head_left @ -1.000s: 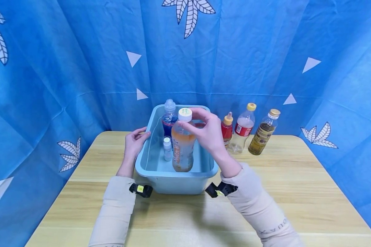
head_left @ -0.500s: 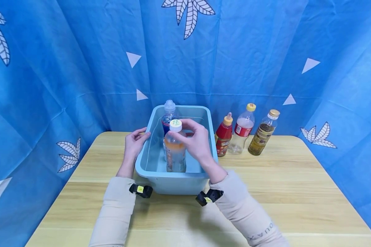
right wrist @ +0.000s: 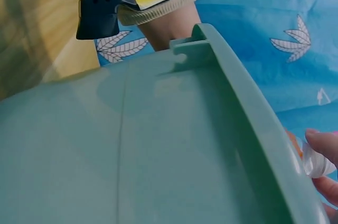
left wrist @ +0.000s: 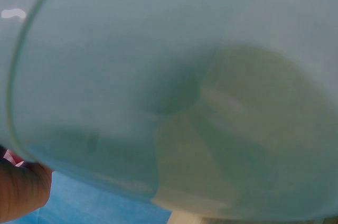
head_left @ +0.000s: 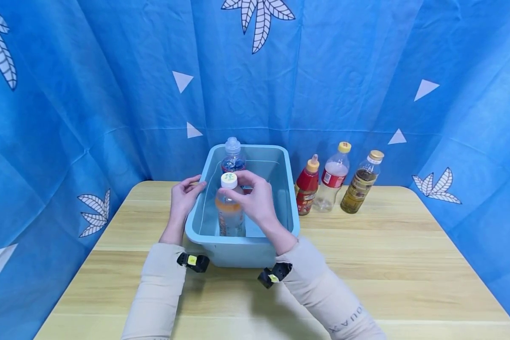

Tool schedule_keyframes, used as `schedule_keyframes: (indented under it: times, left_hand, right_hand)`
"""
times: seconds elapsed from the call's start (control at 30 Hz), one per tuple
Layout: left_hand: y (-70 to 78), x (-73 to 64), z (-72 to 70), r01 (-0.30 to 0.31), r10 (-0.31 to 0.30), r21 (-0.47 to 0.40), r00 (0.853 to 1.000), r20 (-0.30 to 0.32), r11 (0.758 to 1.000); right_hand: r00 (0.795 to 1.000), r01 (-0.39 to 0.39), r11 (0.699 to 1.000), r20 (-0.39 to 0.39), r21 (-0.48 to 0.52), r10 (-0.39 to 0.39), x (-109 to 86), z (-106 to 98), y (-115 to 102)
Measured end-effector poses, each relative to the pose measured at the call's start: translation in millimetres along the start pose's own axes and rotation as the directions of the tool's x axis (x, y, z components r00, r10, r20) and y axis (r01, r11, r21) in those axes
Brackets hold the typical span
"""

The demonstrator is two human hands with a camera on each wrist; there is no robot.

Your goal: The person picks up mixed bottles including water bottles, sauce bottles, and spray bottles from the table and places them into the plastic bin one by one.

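A clear plastic bottle with a white screw cap and an orange band (head_left: 231,222) is held nearly upright inside a light-blue rectangular plastic basin (head_left: 246,255), its base hidden by the front rim. The bottle lies leftward of the right hand (head_left: 257,198), by which its neck is pinched between thumb and fingers just below the cap. Farther off, the basin's left rim is gripped by the left hand (head_left: 184,196).

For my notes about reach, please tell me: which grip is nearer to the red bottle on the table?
Right. The right grip holds the white-capped bottle in the basin, left of the red bottle; the left grip is farther left, at the basin's left rim.
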State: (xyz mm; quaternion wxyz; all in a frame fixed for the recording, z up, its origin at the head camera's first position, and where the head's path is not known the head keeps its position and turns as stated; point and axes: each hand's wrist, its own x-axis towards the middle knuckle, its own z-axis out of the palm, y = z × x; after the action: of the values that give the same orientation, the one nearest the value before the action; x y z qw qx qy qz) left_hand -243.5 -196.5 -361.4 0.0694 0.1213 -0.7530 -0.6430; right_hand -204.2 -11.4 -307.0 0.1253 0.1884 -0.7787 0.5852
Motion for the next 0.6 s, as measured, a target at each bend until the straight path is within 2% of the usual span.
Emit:
schedule_keyframes:
  times: [0.3,0.6]
  left_hand:
    - [1.9,-0.1,0.6,0.015,-0.015,0.002,1.0,-0.009,1.0]
    - [0.4,-0.6,0.5,0.009,-0.009,0.024,1.0,-0.007,1.0]
  right_hand:
    - [0.998,-0.037,0.999,0.041,-0.008,0.037,0.6,10.7,-1.2]
    - [0.993,-0.092,0.993,0.063,-0.069,0.097,-0.9,19.2,3.9]
